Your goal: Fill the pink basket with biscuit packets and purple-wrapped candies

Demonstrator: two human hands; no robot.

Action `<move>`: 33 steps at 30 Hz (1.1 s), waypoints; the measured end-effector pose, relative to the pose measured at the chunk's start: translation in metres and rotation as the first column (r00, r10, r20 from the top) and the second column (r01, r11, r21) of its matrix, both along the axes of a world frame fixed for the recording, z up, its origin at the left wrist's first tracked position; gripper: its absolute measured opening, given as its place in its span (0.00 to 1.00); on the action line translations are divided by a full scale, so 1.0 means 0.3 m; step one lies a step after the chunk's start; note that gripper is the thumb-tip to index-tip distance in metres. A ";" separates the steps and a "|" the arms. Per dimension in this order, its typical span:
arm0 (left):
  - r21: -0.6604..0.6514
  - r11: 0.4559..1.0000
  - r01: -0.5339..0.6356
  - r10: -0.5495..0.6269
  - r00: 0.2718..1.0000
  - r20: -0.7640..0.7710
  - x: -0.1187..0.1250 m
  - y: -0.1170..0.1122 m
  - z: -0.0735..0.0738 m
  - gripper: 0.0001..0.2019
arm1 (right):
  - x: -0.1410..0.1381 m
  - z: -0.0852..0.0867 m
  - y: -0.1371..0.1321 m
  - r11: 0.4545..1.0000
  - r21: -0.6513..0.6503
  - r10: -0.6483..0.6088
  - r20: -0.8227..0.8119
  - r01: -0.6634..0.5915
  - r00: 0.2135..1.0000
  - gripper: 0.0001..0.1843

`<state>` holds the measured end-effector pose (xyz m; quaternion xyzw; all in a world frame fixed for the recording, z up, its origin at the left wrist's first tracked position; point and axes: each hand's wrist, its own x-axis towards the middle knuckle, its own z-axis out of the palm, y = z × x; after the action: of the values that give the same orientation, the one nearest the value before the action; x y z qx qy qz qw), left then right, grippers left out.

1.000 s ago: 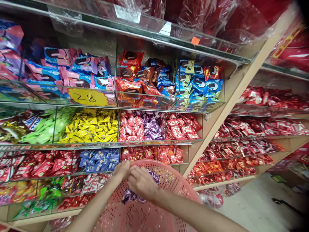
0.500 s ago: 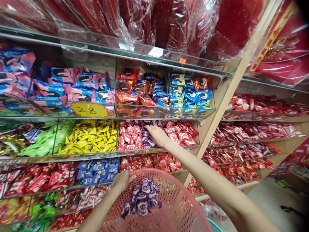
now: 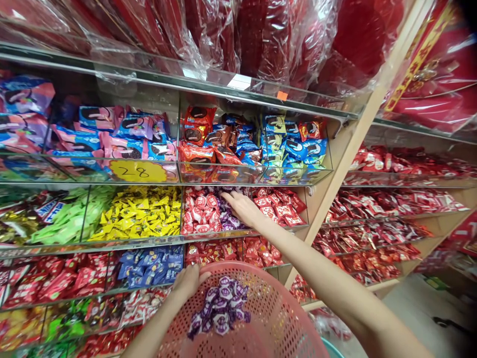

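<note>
My left hand (image 3: 188, 281) grips the far rim of a pink perforated basket (image 3: 272, 318) held low in front of me. A small heap of purple wrapped candies (image 3: 220, 307) lies in the basket. My right hand (image 3: 242, 207) reaches up into a glass shelf bin and rests palm down on the purple candies in the bin (image 3: 227, 219), fingers curled into them. Whether it holds any is hidden. Red-and-white wrapped candies (image 3: 199, 211) fill the left part of that bin.
Glass shelves hold cookie packs (image 3: 227, 144), yellow candies (image 3: 137, 211), green candies (image 3: 70, 219), blue candies (image 3: 151, 263) and red packs (image 3: 279, 204). A yellow price tag marked 28 (image 3: 136, 171) hangs on a shelf front. Red wrapped goods (image 3: 261, 35) sit on top. More red sweets (image 3: 387, 204) line shelves on the right.
My right hand left the basket and rose to the purple candy bin, where it now digs in slightly. The left hand stays on the basket rim. The view tilted upward.
</note>
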<state>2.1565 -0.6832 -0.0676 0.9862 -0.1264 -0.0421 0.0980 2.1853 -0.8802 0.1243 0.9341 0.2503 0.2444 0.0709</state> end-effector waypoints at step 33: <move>-0.013 1.000 -0.015 0.015 0.999 -0.037 -0.010 -0.013 0.002 0.25 | -0.353 -0.653 0.126 0.701 0.697 0.427 -0.581 0.151 0.693 0.16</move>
<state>2.1536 -0.6870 -0.0670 0.9855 -0.1174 -0.0588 0.1074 2.0793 -0.8423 -0.0716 0.8836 0.2216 -0.0524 -0.4092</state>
